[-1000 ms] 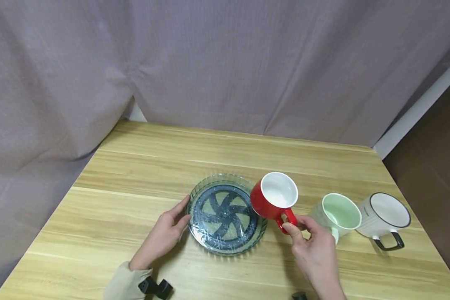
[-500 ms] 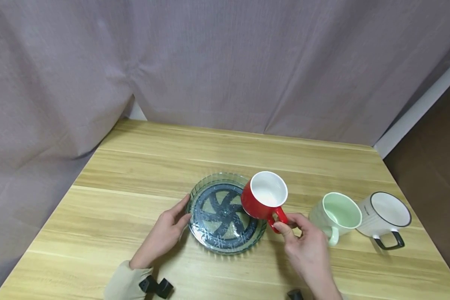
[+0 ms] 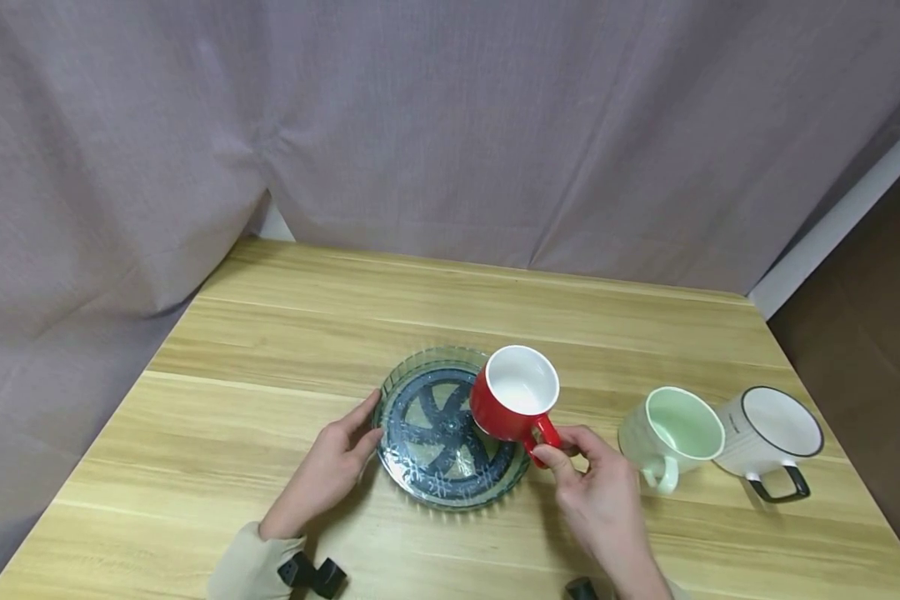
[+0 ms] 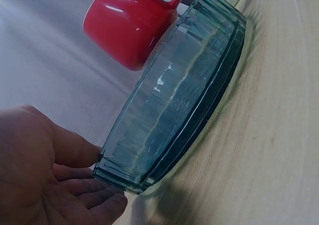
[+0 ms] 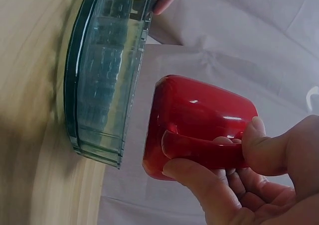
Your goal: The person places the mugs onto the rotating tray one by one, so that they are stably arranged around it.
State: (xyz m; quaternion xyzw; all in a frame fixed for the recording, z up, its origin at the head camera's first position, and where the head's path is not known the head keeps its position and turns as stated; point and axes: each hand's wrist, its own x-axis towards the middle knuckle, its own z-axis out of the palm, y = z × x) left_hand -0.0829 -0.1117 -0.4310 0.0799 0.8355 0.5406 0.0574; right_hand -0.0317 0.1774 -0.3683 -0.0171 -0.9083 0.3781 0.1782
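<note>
In the head view, my right hand (image 3: 600, 496) pinches the handle of a red mug (image 3: 498, 408) with a white inside. The mug is held tilted over the right part of a round, bluish clear glass dish (image 3: 412, 493) with a ribbed wall. The right wrist view shows a gap between the mug (image 5: 204, 105) and the dish rim (image 5: 119, 158), and the thumb and fingers around the handle. My left hand (image 3: 326, 475) touches the outer left side of the dish with thumb and forefinger spread along it. In the left wrist view its thumb meets the glass edge.
A pale green mug (image 3: 645, 437) and a white mug (image 3: 735, 437) with a black rim and handle stand close together at the right of the wooden table (image 3: 285, 333). A grey curtain (image 3: 420, 125) hangs behind, and a brown panel (image 3: 870, 358) borders the right side.
My right hand has carried the red mug leftward, from the dish's right edge to further over the dish. The left hand and the dish have stayed put.
</note>
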